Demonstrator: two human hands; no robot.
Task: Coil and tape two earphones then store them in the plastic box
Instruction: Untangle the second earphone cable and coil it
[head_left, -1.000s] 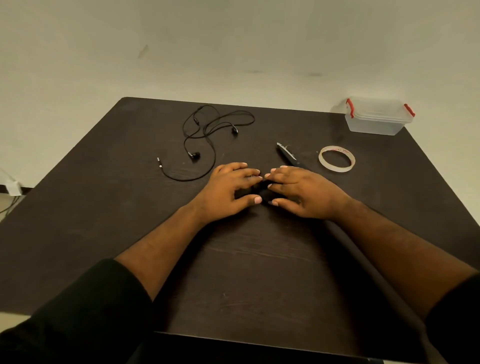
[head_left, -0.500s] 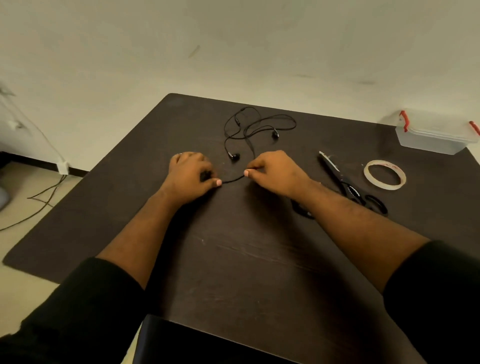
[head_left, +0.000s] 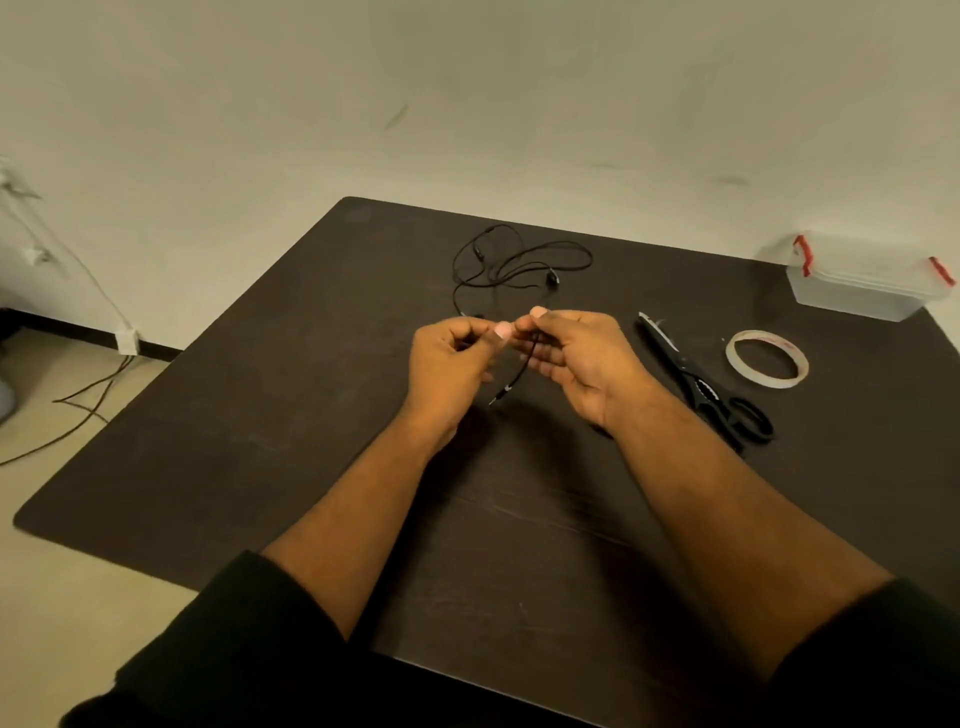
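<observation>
A black earphone cable (head_left: 511, 262) lies in loose loops on the far middle of the dark table (head_left: 260, 405). Its plug end (head_left: 511, 382) hangs down between my hands, lifted off the table. My left hand (head_left: 454, 358) pinches the cable near my thumb tip. My right hand (head_left: 576, 353) pinches it too, right beside the left. A clear plastic box (head_left: 862, 283) with red latches stands at the far right corner, lid on. A roll of clear tape (head_left: 768, 358) lies flat to the right of my hands.
Black scissors (head_left: 701, 382) lie between my right hand and the tape roll. Off the table's left edge, loose wires and a white plug (head_left: 126, 340) trail along the floor by the wall.
Both hands have risen from the table with the cable's plug end, which now dangles between them. The view has shifted slightly.
</observation>
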